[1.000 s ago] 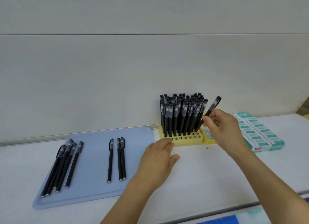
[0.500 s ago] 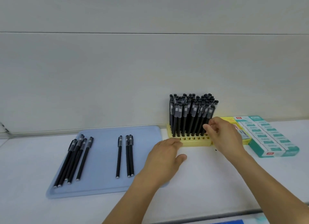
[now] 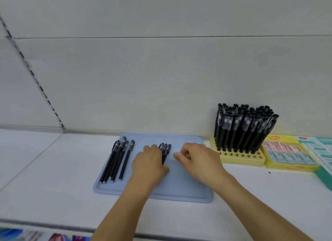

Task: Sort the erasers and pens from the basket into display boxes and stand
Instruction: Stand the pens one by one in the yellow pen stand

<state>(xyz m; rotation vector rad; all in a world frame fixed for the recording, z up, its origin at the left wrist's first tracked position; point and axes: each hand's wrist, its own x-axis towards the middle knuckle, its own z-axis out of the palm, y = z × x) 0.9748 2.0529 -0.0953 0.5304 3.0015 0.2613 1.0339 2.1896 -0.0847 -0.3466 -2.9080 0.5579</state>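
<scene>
Lying side by side near the middle of a blue tray, three black pens point their caps toward the tray's far edge; the left hand covers their lower barrels, fingers curled down over them so that only the caps and a short stretch of barrel show. Whether the fingers actually close round the pens or only rest on them cannot be told. The right hand hovers just beside the pens on their right, over the tray, fingers loosely curled with thumb and forefinger close together, and nothing can be seen between them.

A second group of loose pens lies along the tray's left edge, slanted, caps toward the far edge and tips toward the near left corner.

Past the tray's far right corner stands a yellow pen stand against the back of the white shelf. Its rear holes are packed with upright black pens, while the front rows are bare. Touching the stand's right side is a yellow display box holding pink and green erasers in rows. A green-and-white eraser box lies further right, cut off by the picture's edge. A blurred strip of coloured packaging shows below the shelf's near edge.
</scene>
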